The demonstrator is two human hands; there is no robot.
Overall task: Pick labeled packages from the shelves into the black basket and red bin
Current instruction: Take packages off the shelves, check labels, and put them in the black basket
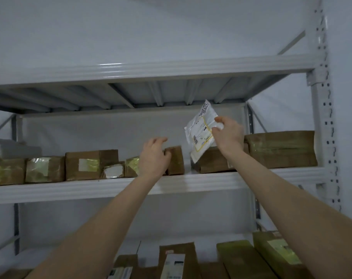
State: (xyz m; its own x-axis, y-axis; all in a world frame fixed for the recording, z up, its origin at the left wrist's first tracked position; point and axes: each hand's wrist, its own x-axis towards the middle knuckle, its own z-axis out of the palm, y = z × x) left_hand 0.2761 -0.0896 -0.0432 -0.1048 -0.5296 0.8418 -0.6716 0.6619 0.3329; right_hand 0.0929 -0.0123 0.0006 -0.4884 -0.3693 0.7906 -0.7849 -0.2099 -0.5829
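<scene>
Forearms reach up from the bottom edge, past lower boxes (177, 258) cut off there. The right hand (229, 135) pinches a tilted white labelled mailer (200, 127) above the middle shelf (70, 191); its print is blurred. The left hand (154, 158) curls against a small brown box (177, 161), hiding its left side; perhaps gripping, I cannot tell.

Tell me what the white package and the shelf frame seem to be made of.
White package: probably thin glossy plastic film; it crinkles and shines. Shelf frame: apparently painted metal; smooth pale coat, punched holes in the upright.
</scene>
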